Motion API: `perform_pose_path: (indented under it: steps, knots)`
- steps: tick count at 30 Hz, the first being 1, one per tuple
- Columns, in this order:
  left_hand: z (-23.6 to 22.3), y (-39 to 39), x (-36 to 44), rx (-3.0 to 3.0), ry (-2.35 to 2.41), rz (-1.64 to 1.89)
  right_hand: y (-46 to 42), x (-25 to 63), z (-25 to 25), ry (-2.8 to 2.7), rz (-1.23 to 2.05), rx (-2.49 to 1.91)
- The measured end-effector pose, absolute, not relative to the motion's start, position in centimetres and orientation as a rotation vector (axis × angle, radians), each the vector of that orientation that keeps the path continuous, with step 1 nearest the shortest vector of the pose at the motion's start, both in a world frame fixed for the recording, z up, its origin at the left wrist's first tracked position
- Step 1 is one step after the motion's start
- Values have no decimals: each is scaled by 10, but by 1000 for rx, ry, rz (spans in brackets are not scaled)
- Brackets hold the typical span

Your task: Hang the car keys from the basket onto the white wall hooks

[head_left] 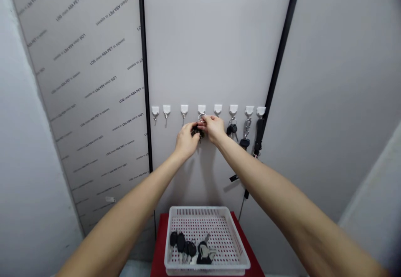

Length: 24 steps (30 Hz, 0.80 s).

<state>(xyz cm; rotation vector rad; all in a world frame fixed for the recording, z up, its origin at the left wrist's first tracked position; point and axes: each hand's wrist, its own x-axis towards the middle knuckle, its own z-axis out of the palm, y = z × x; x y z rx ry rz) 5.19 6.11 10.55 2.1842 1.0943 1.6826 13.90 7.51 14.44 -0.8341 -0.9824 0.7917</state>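
Observation:
Both hands are raised to a row of several white wall hooks. My left hand (186, 140) is closed on a black key fob (197, 132) just below the fourth hook (201, 109). My right hand (213, 127) pinches the metal key ring (202, 117) of that same bunch right at the hook. Hooks further right carry a black key (232, 129), a second key on a clasp (245, 141) and a black strap (259, 133). The three hooks on the left (166, 110) are bare.
A white perforated basket (241, 252) stands on a red stool (160, 243) below, holding several black-headed keys (188, 248). Grey wall panels surround it, with black vertical trim strips (144, 80); the left panel has printed protective film.

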Motion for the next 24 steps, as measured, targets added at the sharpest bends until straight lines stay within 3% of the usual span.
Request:
perform_pose_path:
  steps: [7,13,19,24]
  knots:
    - [84,58,50,2152,1122,1535,84,145,125,-1062,704,-956]
    - [-4,37,28,2163,1191,1182,40,161,52,-1487,188,-1049]
    - [-96,3,5,2364,1280,590,-9,165,-78,-2278,518,-1464]
    - [-111,-14,7,2600,1276,214,-22,156,-114,-2515,497,-1622]
